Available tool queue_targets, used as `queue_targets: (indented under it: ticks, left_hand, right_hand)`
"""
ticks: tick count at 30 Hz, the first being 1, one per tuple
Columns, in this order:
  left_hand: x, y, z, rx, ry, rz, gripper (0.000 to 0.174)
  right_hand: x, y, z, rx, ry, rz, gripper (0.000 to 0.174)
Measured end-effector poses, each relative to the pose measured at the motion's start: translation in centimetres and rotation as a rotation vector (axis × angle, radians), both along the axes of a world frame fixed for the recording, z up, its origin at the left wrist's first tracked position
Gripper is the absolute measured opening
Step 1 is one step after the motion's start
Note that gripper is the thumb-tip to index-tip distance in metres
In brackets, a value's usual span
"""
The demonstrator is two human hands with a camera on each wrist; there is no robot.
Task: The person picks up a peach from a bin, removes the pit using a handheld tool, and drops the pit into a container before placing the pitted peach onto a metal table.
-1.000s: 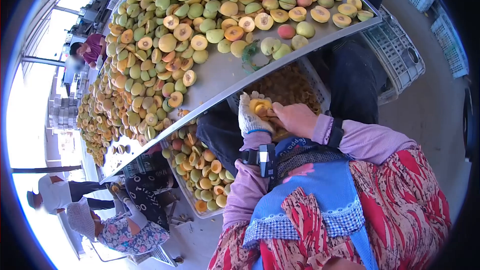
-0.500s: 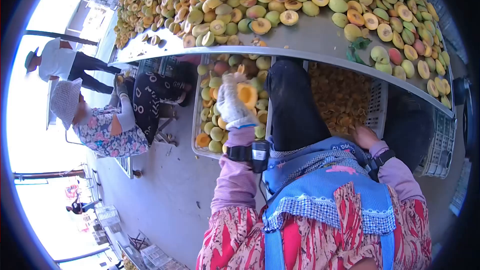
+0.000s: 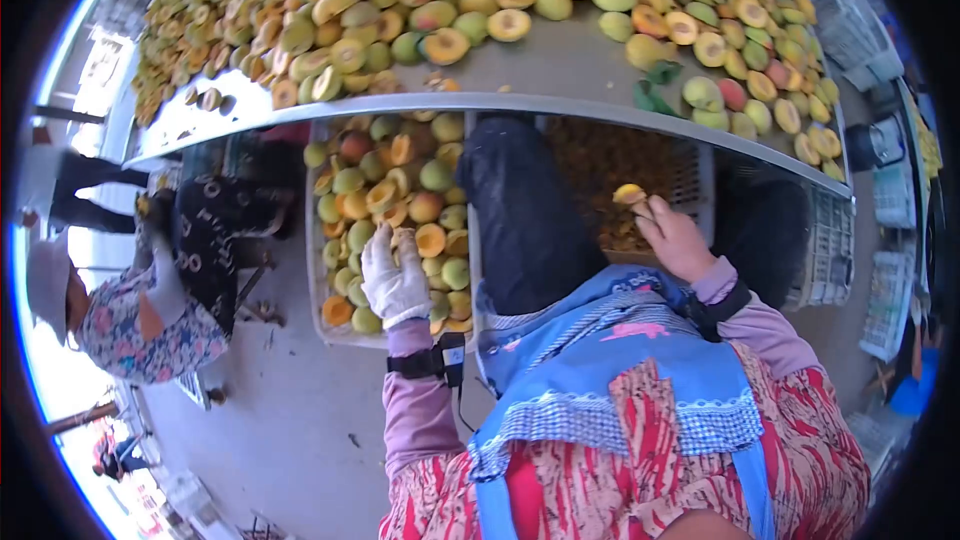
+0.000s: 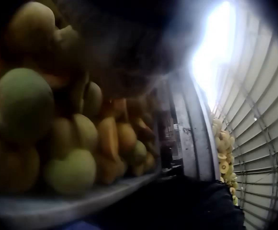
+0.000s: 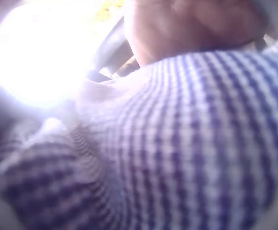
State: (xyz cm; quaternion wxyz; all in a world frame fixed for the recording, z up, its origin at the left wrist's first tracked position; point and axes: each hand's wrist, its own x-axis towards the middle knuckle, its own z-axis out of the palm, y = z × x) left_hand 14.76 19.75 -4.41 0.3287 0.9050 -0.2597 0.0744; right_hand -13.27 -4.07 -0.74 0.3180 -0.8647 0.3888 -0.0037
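My left hand (image 3: 395, 280), in a white knitted glove, reaches over a crate (image 3: 320, 310) heaped with yellow-green peach halves (image 3: 430, 240). Its fingers are spread and extended, fingertips right at the fruit. In the left wrist view the peaches (image 4: 24, 98) fill the left side, blurred and dark. My bare right hand (image 3: 678, 240) pinches a short thing with a yellow, rounded end (image 3: 629, 193); I cannot tell its kind. This hand is over a second crate (image 3: 700, 180) of brown-yellow scraps (image 3: 600, 155). Checked cloth (image 5: 191, 129) covers most of the right wrist view.
Across the front runs a metal table (image 3: 560, 65) piled with cut peaches (image 3: 480, 0), its raised edge (image 3: 400, 103) above both crates. One knee (image 3: 515, 200) stands between the crates. Another person in a floral top (image 3: 150, 325) sits at the left. Stacked crates (image 3: 885, 300) stand at the right.
Both hands were together on a peach half, then parted. My left hand carried the hollowed half to the fruit crate and its fingers have spread. The right hand has risen over the scraps.
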Motion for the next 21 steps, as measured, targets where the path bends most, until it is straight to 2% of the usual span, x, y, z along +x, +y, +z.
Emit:
queue_targets:
  ticks: [1,3,4,5,6,7,8,9,11,12,14,15,16,18,19,20,21]
  left_hand:
    - [-1.1,-2.8,1.2,-0.437,0.244,-0.156,0.031]
    - [-5.6,-7.1,8.8,-0.514,0.640,-0.471,0.035]
    - [-7.6,-8.9,10.5,-0.526,0.738,-0.587,0.038]
    - [-8.5,-10.3,10.4,-0.440,0.679,-0.708,0.042]
    - [-10.3,-11.9,9.1,-0.489,0.843,-0.688,0.046]
    - [-11.3,-13.1,8.7,-0.455,0.861,-0.702,0.045]
    - [-11.8,-14.5,7.3,-0.339,0.903,-0.717,0.035]
    - [-12.3,-15.1,7.3,-0.390,1.315,-0.663,0.027]
    - [-12.9,-15.5,6.5,-0.473,1.387,-0.725,0.023]
    - [-13.6,-15.9,5.1,-0.616,1.385,-0.750,0.025]
    - [-12.7,-16.0,5.1,-0.379,1.521,-0.715,0.033]
    - [-12.6,-15.7,5.9,-0.235,1.176,-0.774,0.044]
    - [-13.0,-15.5,6.2,-0.196,0.666,-0.727,0.052]
    - [-12.3,-15.0,6.5,-0.347,0.262,-0.640,0.050]
    - [-10.5,-14.5,7.8,-0.402,0.182,-0.621,0.044]
    - [-8.3,-13.8,8.6,-0.454,0.105,-0.605,0.039]
    - [-5.8,-13.2,7.8,-0.430,0.050,-0.499,0.032]
  right_hand:
    - [0.4,0.2,0.6,-0.027,0.007,0.010,0.024]
    - [1.0,0.5,1.5,-0.065,0.012,0.025,0.022]
    - [1.2,1.0,2.3,-0.084,-0.091,0.051,0.022]
    - [1.3,1.6,2.8,-0.099,-0.200,0.086,0.022]
    - [1.2,2.1,3.0,-0.109,-0.211,0.110,0.022]
    - [1.1,2.4,3.3,-0.160,-0.216,0.110,0.021]
    - [1.1,2.5,3.4,-0.210,-0.226,0.119,0.021]
    - [0.7,2.5,3.3,-0.213,-0.242,0.165,0.021]
    - [-0.1,2.1,2.9,-0.147,-0.208,0.063,0.022]
    - [0.0,2.0,3.0,-0.144,-0.217,0.093,0.022]
    - [-0.2,2.1,4.0,0.167,-0.296,-0.015,0.023]
    - [-1.1,1.2,2.0,0.208,-0.301,-0.007,0.025]
    - [-1.1,0.8,2.0,0.374,-0.240,-0.155,0.027]
    - [-1.6,-0.5,1.7,0.402,-0.069,-0.349,0.026]
    - [-1.7,-0.7,1.3,0.402,-0.068,-0.339,0.026]
    - [-2.1,-0.5,0.7,0.278,-0.129,-0.298,0.024]
    - [-2.1,-0.5,0.4,0.152,-0.190,-0.259,0.021]
